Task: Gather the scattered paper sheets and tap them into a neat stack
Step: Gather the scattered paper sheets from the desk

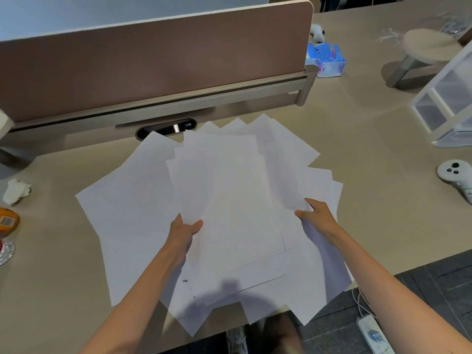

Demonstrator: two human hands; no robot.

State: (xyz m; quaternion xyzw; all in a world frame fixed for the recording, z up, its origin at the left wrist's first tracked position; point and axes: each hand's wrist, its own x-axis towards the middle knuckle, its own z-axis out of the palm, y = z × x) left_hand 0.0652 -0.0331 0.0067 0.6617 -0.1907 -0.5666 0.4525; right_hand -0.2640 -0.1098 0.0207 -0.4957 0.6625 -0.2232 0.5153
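Several white paper sheets (224,190) lie fanned and overlapping on the beige desk (56,277), some hanging over its near edge. My left hand (185,232) grips the left side of the upper bundle, thumb on top and fingers hidden beneath the paper. My right hand (316,217) holds the right side of the sheets, thumb on top, fingers partly tucked under them. One large sheet (127,200) sticks out to the left of the pile.
A brown partition (153,62) with a cable slot (166,129) stands behind the pile. A crumpled tissue (16,191) and an orange item (7,222) lie left. A white controller (454,176), clear drawers (449,98) and a blue tissue pack (327,58) are right.
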